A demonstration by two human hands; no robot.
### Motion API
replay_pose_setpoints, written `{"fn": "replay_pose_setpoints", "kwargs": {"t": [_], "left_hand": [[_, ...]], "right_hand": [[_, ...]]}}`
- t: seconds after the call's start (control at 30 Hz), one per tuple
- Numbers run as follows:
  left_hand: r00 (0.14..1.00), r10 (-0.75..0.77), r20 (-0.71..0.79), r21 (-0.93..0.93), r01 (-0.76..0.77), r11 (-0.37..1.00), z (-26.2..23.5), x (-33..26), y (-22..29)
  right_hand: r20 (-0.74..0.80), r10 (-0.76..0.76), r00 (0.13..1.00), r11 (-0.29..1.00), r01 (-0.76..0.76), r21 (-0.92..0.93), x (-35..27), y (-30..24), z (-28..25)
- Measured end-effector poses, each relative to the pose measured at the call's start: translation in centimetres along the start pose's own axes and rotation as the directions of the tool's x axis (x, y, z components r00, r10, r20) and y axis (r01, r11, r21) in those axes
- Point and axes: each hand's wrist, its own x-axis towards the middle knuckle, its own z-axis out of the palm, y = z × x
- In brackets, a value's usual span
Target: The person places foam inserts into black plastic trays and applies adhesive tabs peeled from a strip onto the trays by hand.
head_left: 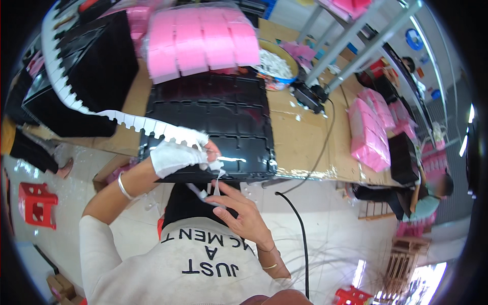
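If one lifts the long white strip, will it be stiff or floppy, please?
The strip is probably floppy, since it sags and twists on its way to the left hand. It looks thin and narrow, so it is likely light. Its notched edge might catch on things.

Cardboard-covered bench (310,137) carrying black tray (213,114), black box (104,81) left of the tray, bowl (290,60) and pink bundles (368,134) right of it

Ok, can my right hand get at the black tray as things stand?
Probably yes: the right hand is close to the near edge of the black tray, whose right side looks uncovered.
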Motion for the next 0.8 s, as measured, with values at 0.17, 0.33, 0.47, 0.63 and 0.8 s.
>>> {"fn": "replay_pose_setpoints", "kwargs": {"t": [0.17, 0.33, 0.47, 0.63, 0.8], "left_hand": [[0.958, -0.135, -0.253, -0.208, 0.082, 0.975, -0.8, -6.8, -2.1], [0.931, -0.199, -0.306, -0.374, 0.075, 0.924, -0.2, -10.5, -2.7], [0.919, -0.117, -0.377, -0.271, 0.011, 0.962, 0.1, -12.8, -3.6], [0.892, -0.132, -0.433, -0.37, -0.042, 0.928, -0.5, -14.0, -4.3], [0.708, -0.15, -0.69, -0.304, -0.095, 0.948, -3.6, -14.4, -8.7]], "right_hand": [[-0.174, -0.088, 0.981, 0.991, 0.104, 0.089, 3.0, -1.6, 0.5], [-0.189, -0.102, 0.977, 0.993, 0.112, 0.04, 6.8, -2.9, 3.1], [-0.015, -0.113, 0.993, 0.989, 0.114, 0.095, 7.7, -2.6, 4.7], [0.007, -0.186, 0.983, 0.982, 0.186, 0.035, 9.3, -4.1, 4.6], [-0.108, -0.398, 0.911, 0.909, 0.376, -0.178, 16.0, -1.7, -1.0]]}}
